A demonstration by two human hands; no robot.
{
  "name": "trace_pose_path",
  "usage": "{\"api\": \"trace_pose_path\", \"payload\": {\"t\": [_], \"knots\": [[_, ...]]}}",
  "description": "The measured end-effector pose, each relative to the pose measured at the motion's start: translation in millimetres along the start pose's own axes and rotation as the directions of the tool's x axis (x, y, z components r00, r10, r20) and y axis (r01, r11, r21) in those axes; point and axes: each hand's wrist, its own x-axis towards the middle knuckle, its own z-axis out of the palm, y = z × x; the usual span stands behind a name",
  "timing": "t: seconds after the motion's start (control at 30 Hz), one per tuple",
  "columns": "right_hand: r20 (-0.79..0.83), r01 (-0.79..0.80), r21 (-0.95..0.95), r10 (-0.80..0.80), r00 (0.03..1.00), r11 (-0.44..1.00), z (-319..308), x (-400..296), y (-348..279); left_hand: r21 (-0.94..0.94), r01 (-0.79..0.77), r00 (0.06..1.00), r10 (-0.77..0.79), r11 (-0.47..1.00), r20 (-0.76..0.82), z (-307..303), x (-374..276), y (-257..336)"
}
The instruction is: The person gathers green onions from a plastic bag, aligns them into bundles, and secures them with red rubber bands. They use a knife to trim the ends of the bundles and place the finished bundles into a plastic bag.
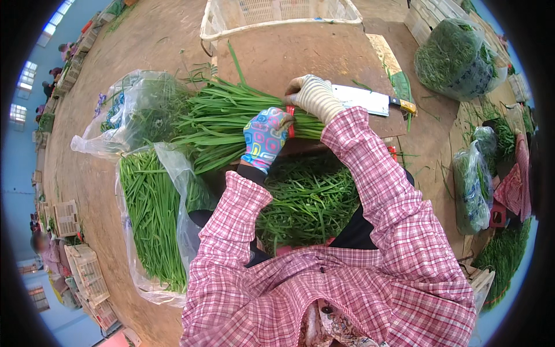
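A bundle of long green leaves, likely garlic chives [230, 117], lies across a brown board, with its leafy ends to the left. A red band [290, 123] goes around it near the stem end. My left hand [266, 134], in a colourful patterned glove, grips the band at the near side of the bundle. Over the far side, my right hand [315, 96], in a cream striped glove, has its fingertips pinched at the band's upper end. A cleaver [362, 99] with a yellow-and-black handle rests flat on the board [299, 52], just right of my right hand.
A white plastic crate [282, 21] stands beyond the board. Bagged greens [151, 217] sit at left, beside another clear bag [134, 108]. Loose leaves [308, 199] fill the space between my knees. Full plastic bags [455, 60] are at right. Other people are along the left wall.
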Motion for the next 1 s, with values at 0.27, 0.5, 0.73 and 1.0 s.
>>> {"api": "trace_pose_path", "payload": {"t": [0.27,0.5,0.73,1.0], "knots": [[-0.115,-0.072,0.211,0.097,0.989,0.975,20,12,16,-0.680,0.331,0.918,-0.389,0.654,0.073,8,26,8],[-0.144,-0.073,0.177,0.099,0.985,0.982,18,7,13,-0.693,0.523,0.827,-0.491,0.496,0.274,1,19,11],[-0.132,-0.099,0.059,0.106,0.986,0.993,19,7,10,-0.438,0.273,0.960,-0.273,0.857,0.064,11,9,-5],[-0.481,0.099,-0.298,-0.239,0.844,0.949,41,-48,3,-0.933,0.356,0.685,-0.668,-0.042,0.292,4,29,6]]}}
